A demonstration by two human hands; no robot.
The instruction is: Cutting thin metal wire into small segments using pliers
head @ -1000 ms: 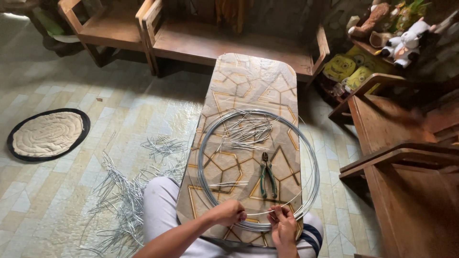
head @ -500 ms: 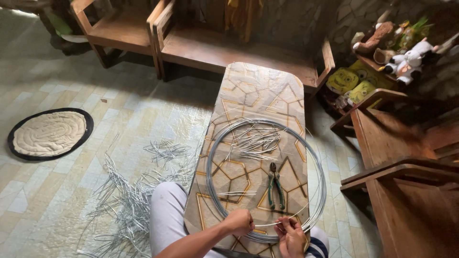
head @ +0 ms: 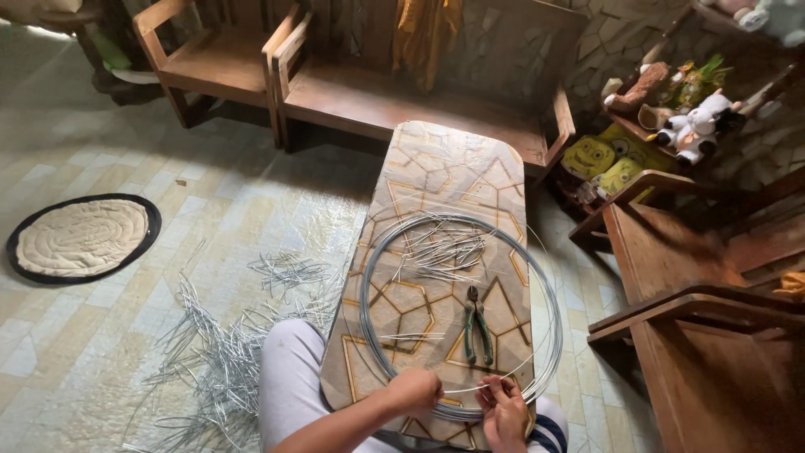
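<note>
Steel wire coil (head: pixel 537 277) on board — left hand (head: pixel 412 392), right hand (head: pixel 504 411) pinching strand

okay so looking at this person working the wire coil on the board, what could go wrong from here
The left hand and right hand are bare on a thin wire from the springy wire coil; a loose end might flick up or prick a finger. Cut wire pieces litter the floor beside the leg, likely sharp to step or kneel on. The pliers lie inside the coil and could snag.
</note>
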